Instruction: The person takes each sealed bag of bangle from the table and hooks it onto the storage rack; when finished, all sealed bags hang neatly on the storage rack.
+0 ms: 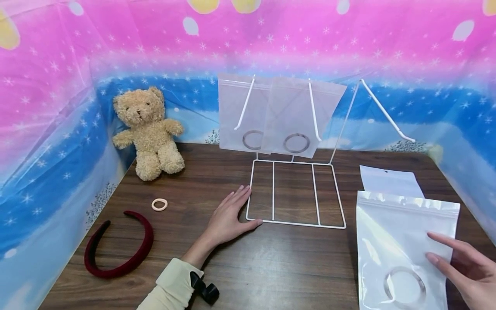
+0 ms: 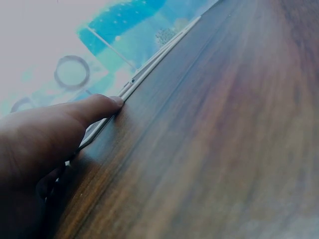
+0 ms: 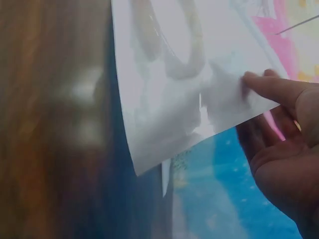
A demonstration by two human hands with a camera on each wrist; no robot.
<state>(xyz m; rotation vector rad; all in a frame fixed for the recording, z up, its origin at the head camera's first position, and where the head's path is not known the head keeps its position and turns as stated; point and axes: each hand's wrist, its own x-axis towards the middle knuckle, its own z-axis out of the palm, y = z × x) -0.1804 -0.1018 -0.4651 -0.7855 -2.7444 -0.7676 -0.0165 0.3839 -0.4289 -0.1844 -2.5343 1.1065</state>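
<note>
A white wire display rack (image 1: 296, 223) with hooks stands on the table. My left hand (image 1: 228, 217) lies flat beside its base, fingers straight, the thumb touching the front rail, as the left wrist view shows closely. On the rack hang two translucent zip bags (image 1: 306, 107), each with a round ring-shaped thing low inside. My right hand (image 1: 466, 262) pinches a similar white zip bag (image 1: 391, 237) by its side, with index finger and thumb on the front. A ring-shaped bangle (image 1: 404, 286) shows through it. In the right wrist view the bag (image 3: 164, 119) is raised off the table, slightly tilted.
A plush teddy bear (image 1: 149, 133) sits at the back left. In front of it lie a small pale ring (image 1: 159, 204) and a dark red headband (image 1: 145, 245). Another white bag (image 1: 391, 181) lies behind the held one. A patterned cloth (image 1: 271, 38) surrounds the wooden table (image 1: 294, 267).
</note>
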